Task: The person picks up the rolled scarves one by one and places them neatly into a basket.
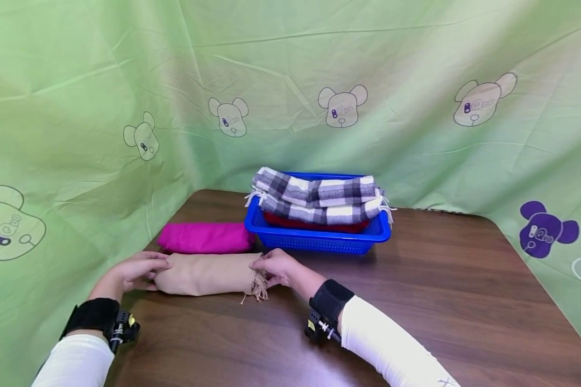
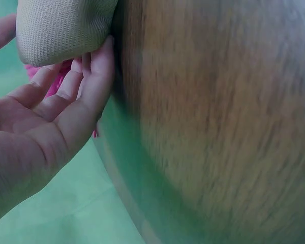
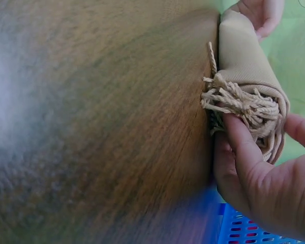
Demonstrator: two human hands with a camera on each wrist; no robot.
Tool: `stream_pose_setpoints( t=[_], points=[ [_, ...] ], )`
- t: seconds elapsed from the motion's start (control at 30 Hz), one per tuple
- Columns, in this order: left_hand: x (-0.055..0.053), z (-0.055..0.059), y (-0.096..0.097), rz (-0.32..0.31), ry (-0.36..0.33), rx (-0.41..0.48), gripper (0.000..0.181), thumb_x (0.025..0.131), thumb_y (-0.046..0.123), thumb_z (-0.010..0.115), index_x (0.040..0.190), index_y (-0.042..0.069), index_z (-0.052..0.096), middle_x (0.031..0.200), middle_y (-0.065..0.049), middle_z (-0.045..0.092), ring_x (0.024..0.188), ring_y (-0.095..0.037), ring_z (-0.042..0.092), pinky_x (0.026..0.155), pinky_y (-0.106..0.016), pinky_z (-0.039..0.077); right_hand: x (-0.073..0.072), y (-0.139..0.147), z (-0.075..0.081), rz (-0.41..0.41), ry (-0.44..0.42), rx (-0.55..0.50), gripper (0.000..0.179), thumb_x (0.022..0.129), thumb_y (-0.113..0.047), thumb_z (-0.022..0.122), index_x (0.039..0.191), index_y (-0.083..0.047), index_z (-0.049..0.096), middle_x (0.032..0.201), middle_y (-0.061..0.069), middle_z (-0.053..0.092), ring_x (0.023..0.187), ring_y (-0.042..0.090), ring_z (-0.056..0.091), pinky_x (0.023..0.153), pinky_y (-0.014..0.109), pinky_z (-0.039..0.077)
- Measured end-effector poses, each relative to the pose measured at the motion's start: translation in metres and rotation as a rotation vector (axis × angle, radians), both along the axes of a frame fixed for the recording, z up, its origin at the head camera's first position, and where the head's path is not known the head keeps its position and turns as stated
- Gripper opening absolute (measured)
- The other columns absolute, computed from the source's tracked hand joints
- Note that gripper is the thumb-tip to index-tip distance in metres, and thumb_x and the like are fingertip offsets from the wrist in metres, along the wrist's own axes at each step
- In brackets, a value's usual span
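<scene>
A folded beige scarf point(image 1: 208, 274) lies crosswise on the wooden table, with its knotted fringe point(image 3: 244, 104) bunched at the right end. My left hand point(image 1: 137, 270) holds the smooth left end; in the left wrist view its fingers point(image 2: 94, 76) reach beneath the fold while the thumb is on the other side. At the fringed end, my right hand point(image 1: 278, 267) grips the roll, thumb on top and fingers against the fringe underneath. Just behind the beige scarf lies a folded magenta cloth point(image 1: 205, 237).
A blue plastic basket point(image 1: 314, 243) stands behind and to the right, holding black-and-white checked scarves point(image 1: 319, 201) on top of a dark red cloth point(image 1: 314, 223). Green printed curtain point(image 1: 281, 59) surrounds the back and sides. Brown table surface point(image 1: 440, 295) extends to the right.
</scene>
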State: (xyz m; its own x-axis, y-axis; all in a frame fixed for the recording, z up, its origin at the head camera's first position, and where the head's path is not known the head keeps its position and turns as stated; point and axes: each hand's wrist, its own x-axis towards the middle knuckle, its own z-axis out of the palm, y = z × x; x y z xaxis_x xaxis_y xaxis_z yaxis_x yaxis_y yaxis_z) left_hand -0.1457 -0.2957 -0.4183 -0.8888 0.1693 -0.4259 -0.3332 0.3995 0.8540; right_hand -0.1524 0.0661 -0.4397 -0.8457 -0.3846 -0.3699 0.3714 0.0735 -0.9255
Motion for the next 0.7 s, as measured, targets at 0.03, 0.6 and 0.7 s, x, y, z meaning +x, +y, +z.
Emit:
stream_pose_setpoints(
  t=[0.03, 0.6, 0.7],
  points=[
    [0.000, -0.001, 0.001, 0.001, 0.002, 0.007, 0.063, 0.093, 0.018, 0.058, 0.138, -0.013, 0.029, 0.103, -0.006, 0.059, 0.092, -0.022, 0.060, 0.076, -0.044, 0.054, 0.000, 0.000, 0.000, -0.005, 0.002, -0.007, 0.012, 0.087, -0.006, 0.067, 0.089, 0.001, 0.057, 0.085, 0.010, 0.060, 0.077, 0.022, 0.063, 0.076, 0.050, 0.057],
    [0.001, -0.003, 0.021, 0.072, 0.047, 0.026, 0.048, 0.086, 0.010, 0.062, 0.121, -0.009, 0.035, 0.096, -0.007, 0.053, 0.081, -0.015, 0.057, 0.073, -0.037, 0.055, 0.004, -0.003, -0.004, -0.061, 0.000, -0.030, 0.016, 0.085, 0.000, 0.068, 0.077, -0.004, 0.055, 0.074, 0.005, 0.057, 0.070, 0.017, 0.059, 0.080, 0.053, 0.055],
    [0.001, -0.004, 0.025, 0.077, 0.054, 0.029, 0.045, 0.085, 0.009, 0.062, 0.117, -0.006, 0.035, 0.097, -0.007, 0.051, 0.082, -0.014, 0.056, 0.072, -0.035, 0.055, 0.006, -0.003, -0.003, -0.073, -0.004, -0.027, 0.016, 0.085, -0.001, 0.069, 0.076, -0.004, 0.056, 0.073, 0.004, 0.058, 0.069, 0.016, 0.059, 0.078, 0.052, 0.056]
  ],
)
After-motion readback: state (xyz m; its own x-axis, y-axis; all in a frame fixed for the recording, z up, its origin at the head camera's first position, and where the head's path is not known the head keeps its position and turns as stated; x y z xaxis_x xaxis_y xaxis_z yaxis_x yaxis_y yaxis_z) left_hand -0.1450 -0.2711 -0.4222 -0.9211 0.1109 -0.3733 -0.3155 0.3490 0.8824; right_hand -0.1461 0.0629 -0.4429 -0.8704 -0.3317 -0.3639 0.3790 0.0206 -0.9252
